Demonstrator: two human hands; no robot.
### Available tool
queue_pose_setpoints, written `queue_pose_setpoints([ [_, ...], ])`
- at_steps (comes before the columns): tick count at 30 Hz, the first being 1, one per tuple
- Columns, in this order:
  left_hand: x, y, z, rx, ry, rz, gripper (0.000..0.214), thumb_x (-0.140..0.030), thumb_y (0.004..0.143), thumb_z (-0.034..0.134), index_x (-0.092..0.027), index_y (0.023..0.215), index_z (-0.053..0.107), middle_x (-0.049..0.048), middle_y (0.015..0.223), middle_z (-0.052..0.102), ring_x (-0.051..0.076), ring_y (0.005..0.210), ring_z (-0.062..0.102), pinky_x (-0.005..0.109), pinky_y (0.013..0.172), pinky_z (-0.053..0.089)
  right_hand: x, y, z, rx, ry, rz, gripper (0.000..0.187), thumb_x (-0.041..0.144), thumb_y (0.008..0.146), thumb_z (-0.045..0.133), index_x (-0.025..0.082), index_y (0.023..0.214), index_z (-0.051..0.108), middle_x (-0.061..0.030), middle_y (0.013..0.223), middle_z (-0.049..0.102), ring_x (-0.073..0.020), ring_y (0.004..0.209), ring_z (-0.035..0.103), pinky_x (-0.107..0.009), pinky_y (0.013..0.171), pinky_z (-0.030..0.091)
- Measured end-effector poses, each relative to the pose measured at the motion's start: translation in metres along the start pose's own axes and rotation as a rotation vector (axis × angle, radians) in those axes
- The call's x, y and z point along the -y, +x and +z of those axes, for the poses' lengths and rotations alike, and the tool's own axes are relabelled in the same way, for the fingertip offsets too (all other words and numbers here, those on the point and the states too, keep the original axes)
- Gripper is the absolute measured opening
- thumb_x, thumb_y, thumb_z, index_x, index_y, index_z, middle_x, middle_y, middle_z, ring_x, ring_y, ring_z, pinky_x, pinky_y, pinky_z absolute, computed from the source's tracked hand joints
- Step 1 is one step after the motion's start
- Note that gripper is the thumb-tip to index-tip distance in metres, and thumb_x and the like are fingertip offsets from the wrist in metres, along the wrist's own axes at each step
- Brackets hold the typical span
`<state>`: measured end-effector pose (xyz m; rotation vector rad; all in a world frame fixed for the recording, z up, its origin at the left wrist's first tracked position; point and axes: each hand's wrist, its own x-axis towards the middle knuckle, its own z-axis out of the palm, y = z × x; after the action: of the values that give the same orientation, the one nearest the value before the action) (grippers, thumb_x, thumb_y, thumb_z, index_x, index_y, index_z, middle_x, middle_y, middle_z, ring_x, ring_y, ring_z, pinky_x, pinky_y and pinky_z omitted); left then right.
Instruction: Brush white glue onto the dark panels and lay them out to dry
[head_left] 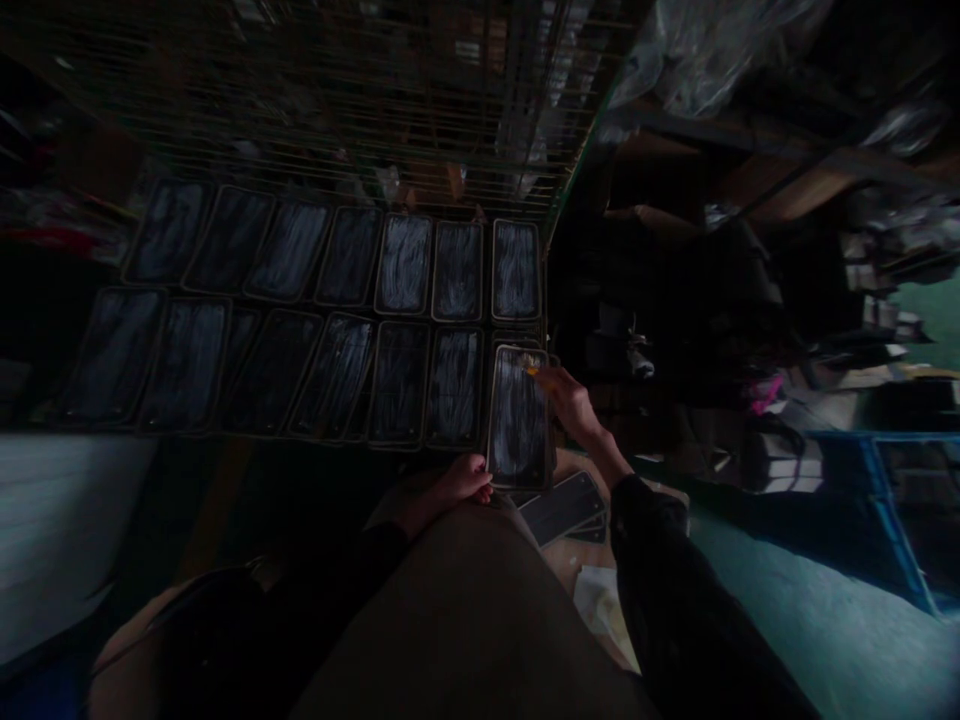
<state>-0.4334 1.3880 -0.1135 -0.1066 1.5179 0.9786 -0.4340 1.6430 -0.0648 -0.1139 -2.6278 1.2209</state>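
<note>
My right hand is closed round a small brush with an orange-yellow handle and pale bristles. Its bristles are at the top of a dark rectangular panel with a light rim and whitish streaks. At that panel's lower left corner is my left hand, its fingers curled at the edge; they seem to pinch the corner. Two rows of similar dark panels, many streaked white, lie to the left and behind, among them one panel just left of the one being brushed.
Plain dark panels lie stacked on a brown board below my right forearm. A wire mesh cage rises behind the rows. Shelving with cartons and plastic wrap stands on the right, near a blue metal frame. The scene is dim.
</note>
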Motion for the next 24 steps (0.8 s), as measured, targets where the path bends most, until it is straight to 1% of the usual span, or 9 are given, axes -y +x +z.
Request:
queue_pose_setpoints([
  [2,0.002,0.0,-0.001,0.012,-0.026,0.002,0.01,-0.01,0.084,0.054,-0.016,0.077,0.05,-0.0036,0.051,0.061,0.011,0.045,0.06,0.023,0.055,0.05,0.009,-0.021,0.001,0.058,0.002,0.003,0.025,0.033,0.098,0.044,0.022,0.106,0.065,-0.0069,0.103,0.062,-0.0194,0.098,0.063,-0.034,0.087,0.054],
  [6,0.006,0.002,-0.002,0.053,-0.115,0.018,0.01,-0.01,0.085,0.055,-0.016,0.078,0.05,-0.0029,0.054,0.062,0.011,0.047,0.062,0.021,0.052,0.049,0.04,-0.077,-0.006,0.188,0.034,0.077,0.024,0.03,0.098,0.044,0.024,0.111,0.064,-0.0061,0.105,0.062,-0.0186,0.096,0.064,-0.031,0.085,0.055],
  [8,0.009,0.003,-0.002,0.063,-0.15,0.011,0.012,-0.013,0.084,0.059,-0.015,0.078,0.049,-0.0024,0.054,0.063,0.011,0.047,0.062,0.02,0.051,0.049,0.055,-0.103,-0.007,0.216,0.043,0.131,0.023,0.029,0.098,0.046,0.025,0.112,0.063,-0.0058,0.104,0.063,-0.0187,0.095,0.064,-0.031,0.083,0.055],
  [10,0.011,0.004,-0.002,0.074,-0.174,0.004,0.017,-0.017,0.081,0.065,-0.015,0.076,0.049,-0.0015,0.055,0.063,0.011,0.046,0.062,0.021,0.051,0.049,0.067,-0.125,-0.006,0.214,0.048,0.179,0.022,0.029,0.098,0.046,0.025,0.11,0.064,-0.0058,0.101,0.064,-0.0185,0.091,0.065,-0.031,0.078,0.056],
  [12,0.013,0.005,-0.002,0.087,-0.193,0.012,0.019,-0.019,0.08,0.068,-0.015,0.076,0.05,-0.0001,0.056,0.064,0.012,0.046,0.062,0.022,0.051,0.05,0.077,-0.14,-0.003,0.193,0.061,0.219,0.022,0.029,0.098,0.045,0.024,0.107,0.065,-0.0059,0.098,0.064,-0.0179,0.087,0.065,-0.03,0.075,0.056],
  [14,0.013,0.004,-0.001,0.091,-0.198,0.026,0.016,-0.018,0.08,0.067,-0.014,0.078,0.051,0.0007,0.058,0.065,0.012,0.047,0.063,0.022,0.051,0.051,0.086,-0.149,0.0,0.162,0.085,0.26,0.022,0.029,0.098,0.046,0.023,0.107,0.065,-0.0062,0.098,0.064,-0.0177,0.087,0.065,-0.029,0.073,0.055],
  [18,0.011,0.002,0.001,0.057,-0.163,0.041,0.008,-0.012,0.082,0.062,-0.013,0.08,0.054,-0.0001,0.057,0.064,0.011,0.046,0.062,0.021,0.05,0.051,0.099,-0.153,0.012,0.03,0.13,0.354,0.02,0.029,0.097,0.047,0.022,0.104,0.065,-0.0067,0.099,0.065,-0.0179,0.087,0.065,-0.03,0.074,0.054],
  [21,0.008,0.002,0.003,0.029,-0.114,0.053,0.008,-0.008,0.081,0.06,-0.013,0.077,0.054,-0.0004,0.057,0.064,0.011,0.045,0.061,0.021,0.05,0.051,0.096,-0.155,0.024,-0.068,0.18,0.447,0.02,0.032,0.096,0.048,0.021,0.098,0.065,-0.0059,0.092,0.067,-0.0176,0.079,0.066,-0.029,0.069,0.054],
  [24,0.007,0.002,0.003,0.005,-0.056,0.045,0.01,-0.007,0.081,0.058,-0.013,0.075,0.053,-0.0001,0.057,0.064,0.01,0.044,0.061,0.021,0.049,0.051,0.08,-0.163,0.03,-0.161,0.224,0.553,0.022,0.037,0.094,0.051,0.02,0.093,0.064,-0.0044,0.084,0.067,-0.0169,0.068,0.066,-0.028,0.061,0.054],
])
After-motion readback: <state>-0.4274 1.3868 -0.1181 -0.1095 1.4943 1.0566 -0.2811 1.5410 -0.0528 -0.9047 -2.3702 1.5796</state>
